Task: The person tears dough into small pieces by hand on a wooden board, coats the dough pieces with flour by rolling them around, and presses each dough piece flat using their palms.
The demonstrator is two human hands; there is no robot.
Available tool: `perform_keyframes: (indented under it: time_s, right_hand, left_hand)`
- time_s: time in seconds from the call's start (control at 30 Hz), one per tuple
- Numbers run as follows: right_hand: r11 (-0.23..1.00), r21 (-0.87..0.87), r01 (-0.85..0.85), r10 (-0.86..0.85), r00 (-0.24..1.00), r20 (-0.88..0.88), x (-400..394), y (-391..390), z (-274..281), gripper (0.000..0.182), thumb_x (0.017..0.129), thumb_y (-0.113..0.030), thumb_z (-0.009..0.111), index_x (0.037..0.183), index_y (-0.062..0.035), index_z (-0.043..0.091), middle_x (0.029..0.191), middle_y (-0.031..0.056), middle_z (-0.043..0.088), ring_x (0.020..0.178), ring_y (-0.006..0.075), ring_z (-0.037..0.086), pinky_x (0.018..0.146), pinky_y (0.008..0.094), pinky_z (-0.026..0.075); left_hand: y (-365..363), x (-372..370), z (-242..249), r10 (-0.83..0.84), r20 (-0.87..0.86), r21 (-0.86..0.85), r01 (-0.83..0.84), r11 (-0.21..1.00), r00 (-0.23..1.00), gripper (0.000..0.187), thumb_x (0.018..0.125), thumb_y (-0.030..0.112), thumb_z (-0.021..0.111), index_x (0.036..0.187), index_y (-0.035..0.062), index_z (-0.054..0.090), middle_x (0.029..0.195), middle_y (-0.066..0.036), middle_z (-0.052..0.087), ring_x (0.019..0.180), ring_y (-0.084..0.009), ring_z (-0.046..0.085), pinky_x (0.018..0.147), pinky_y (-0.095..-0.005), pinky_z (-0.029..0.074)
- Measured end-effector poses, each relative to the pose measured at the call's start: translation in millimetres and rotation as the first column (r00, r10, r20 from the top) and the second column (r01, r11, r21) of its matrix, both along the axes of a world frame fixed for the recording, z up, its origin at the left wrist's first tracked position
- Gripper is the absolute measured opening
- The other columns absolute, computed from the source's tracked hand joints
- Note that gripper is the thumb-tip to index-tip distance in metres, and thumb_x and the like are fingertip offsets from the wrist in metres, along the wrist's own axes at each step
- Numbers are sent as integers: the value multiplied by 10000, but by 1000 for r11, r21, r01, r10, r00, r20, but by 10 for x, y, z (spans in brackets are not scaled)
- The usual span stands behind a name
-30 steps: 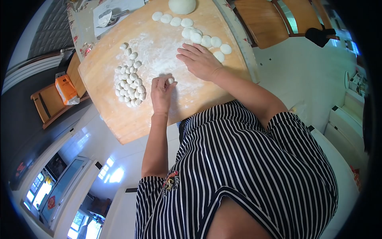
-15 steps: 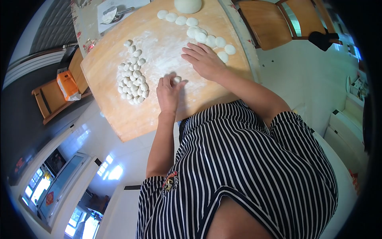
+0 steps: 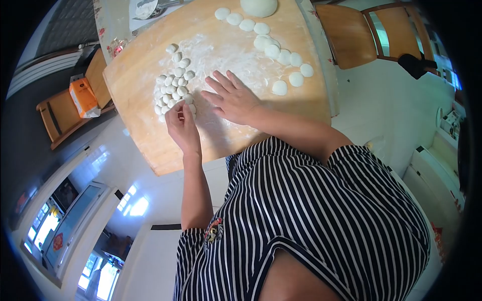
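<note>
My left hand (image 3: 182, 129) is at the near edge of a cluster of small dough pieces (image 3: 172, 89), its fingers curled together. What it pinches, if anything, is hidden. My right hand (image 3: 236, 102) is spread palm down over the floured middle of the wooden board (image 3: 150, 143); whatever lies beneath the palm cannot be seen. Flattened dough rounds (image 3: 271, 51) run in a line along the board's right side, and the nearest round (image 3: 279, 88) lies a little apart. Beyond them, a large smooth ball of dough (image 3: 259, 6) rests at the far edge.
A bowl with white powder (image 3: 146, 9) stands on the cloth-covered table past the board's far left. Wooden chairs stand to the left (image 3: 63, 118) and right (image 3: 346, 37). An orange packet (image 3: 84, 98) lies on the left chair.
My left hand has moved left, from the middle of the board to the dough cluster. My right hand has shifted left and nearer, uncovering another dough round. The view has also shifted slightly.
</note>
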State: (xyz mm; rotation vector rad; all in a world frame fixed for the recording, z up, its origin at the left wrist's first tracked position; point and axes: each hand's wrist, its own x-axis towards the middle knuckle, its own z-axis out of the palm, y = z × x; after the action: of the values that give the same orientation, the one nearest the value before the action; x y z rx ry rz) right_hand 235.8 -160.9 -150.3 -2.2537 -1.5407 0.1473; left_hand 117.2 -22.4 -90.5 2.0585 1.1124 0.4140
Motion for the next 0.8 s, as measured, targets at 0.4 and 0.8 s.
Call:
perform_keyframes:
  time_s: [0.4,0.8]
  right_hand:
    - [999,-36,4,-4,1000,-1,27,31,-5,519,974,-460,637,1445,-243,610,1639,70,405,1553,320,279,1272,550,204]
    - [986,-151,-67,86,989,123,186,-340,-30,480,1054,-324,489,1508,-185,556,1681,-20,375,1573,183,280,1297,519,142]
  left_hand:
    - [489,698,-336,-391,-244,388,459,799,888,297,953,130,680,1243,101,741,1250,-129,681,1103,-305,658,925,-416,534]
    - [-172,365,-277,103,167,-492,-7,870,981,246,977,122,715,1165,-36,711,974,-37,706,834,-106,651,762,-274,539]
